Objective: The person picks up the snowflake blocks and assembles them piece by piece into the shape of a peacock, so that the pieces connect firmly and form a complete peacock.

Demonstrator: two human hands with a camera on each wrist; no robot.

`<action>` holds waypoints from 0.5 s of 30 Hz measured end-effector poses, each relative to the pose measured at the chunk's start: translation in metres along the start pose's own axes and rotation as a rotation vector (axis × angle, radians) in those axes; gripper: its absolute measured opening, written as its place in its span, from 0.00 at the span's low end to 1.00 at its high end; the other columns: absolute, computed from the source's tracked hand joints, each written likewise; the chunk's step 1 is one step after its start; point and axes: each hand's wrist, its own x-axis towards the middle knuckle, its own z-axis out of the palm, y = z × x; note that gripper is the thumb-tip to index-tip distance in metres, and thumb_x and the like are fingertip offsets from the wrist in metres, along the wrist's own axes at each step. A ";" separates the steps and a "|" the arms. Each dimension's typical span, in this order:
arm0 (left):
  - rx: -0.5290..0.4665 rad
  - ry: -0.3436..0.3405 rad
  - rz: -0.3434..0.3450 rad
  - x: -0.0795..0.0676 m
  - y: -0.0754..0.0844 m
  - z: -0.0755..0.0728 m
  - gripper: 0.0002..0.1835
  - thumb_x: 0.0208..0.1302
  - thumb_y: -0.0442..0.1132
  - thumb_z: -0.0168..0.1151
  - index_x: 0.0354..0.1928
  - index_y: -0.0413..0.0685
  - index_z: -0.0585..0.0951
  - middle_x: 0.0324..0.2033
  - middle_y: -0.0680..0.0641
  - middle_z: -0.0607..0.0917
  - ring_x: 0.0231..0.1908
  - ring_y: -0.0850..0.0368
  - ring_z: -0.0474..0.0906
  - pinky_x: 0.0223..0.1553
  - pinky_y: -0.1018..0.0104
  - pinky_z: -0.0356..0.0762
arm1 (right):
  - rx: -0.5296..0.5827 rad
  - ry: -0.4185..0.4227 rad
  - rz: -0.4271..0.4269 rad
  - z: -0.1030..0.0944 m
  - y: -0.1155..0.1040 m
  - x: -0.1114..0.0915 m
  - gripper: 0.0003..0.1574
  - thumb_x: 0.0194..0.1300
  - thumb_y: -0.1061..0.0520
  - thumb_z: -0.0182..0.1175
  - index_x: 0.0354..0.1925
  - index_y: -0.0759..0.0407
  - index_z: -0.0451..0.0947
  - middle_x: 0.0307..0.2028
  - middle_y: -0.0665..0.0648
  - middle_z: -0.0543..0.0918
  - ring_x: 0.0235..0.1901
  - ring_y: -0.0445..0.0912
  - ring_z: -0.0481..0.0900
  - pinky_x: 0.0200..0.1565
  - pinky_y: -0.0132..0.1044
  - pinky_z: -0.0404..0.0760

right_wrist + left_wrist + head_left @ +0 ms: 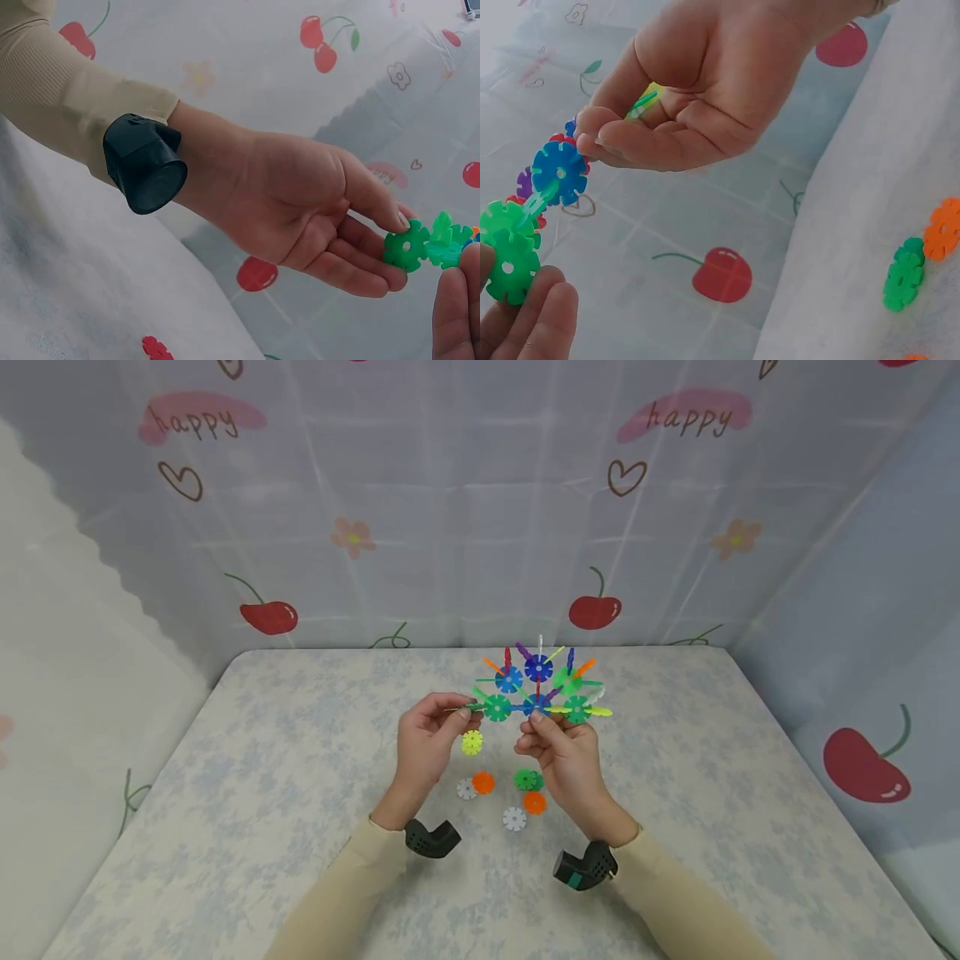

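Both hands hold up an assembly of slotted plastic snowflake discs [508,679] above the table, in blue, green, red, purple, orange and other colours. My left hand [433,735] pinches a green disc [406,246] between thumb and fingers at the assembly's left end. This disc touches or is joined to another green disc [497,707]; which, I cannot tell. With thumb and fingers, my right hand [567,756] grips the assembly at its lower middle, by a blue disc [537,703]. The right wrist view shows the left hand large, with right fingertips [454,315] at the edge.
Below the hands, loose discs lie on the patterned table [262,793]: a yellow disc [472,742], orange discs [483,782], white discs [514,819] and overlapping green discs [525,779]. A red piece [156,349] shows in the right wrist view. A printed curtain [465,527] hangs behind.
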 end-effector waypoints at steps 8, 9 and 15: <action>0.063 -0.033 0.139 -0.003 -0.006 0.001 0.06 0.65 0.20 0.59 0.43 0.23 0.81 0.40 0.25 0.82 0.39 0.69 0.86 0.44 0.71 0.86 | -0.024 0.032 -0.001 0.000 0.000 -0.001 0.19 0.77 0.64 0.52 0.30 0.55 0.83 0.26 0.47 0.87 0.24 0.37 0.86 0.37 0.32 0.88; 0.069 -0.033 0.156 -0.004 -0.006 0.001 0.06 0.65 0.19 0.60 0.43 0.23 0.81 0.40 0.25 0.82 0.40 0.70 0.86 0.44 0.71 0.86 | -0.031 0.039 -0.002 0.000 0.000 -0.001 0.19 0.77 0.64 0.52 0.30 0.55 0.83 0.26 0.47 0.87 0.24 0.37 0.86 0.37 0.32 0.88; 0.110 -0.056 0.255 -0.003 -0.010 0.000 0.06 0.62 0.18 0.61 0.41 0.25 0.82 0.39 0.27 0.83 0.40 0.69 0.85 0.45 0.74 0.85 | -0.063 0.060 0.000 0.000 0.000 0.000 0.18 0.76 0.64 0.54 0.30 0.56 0.83 0.25 0.48 0.87 0.23 0.38 0.86 0.37 0.32 0.88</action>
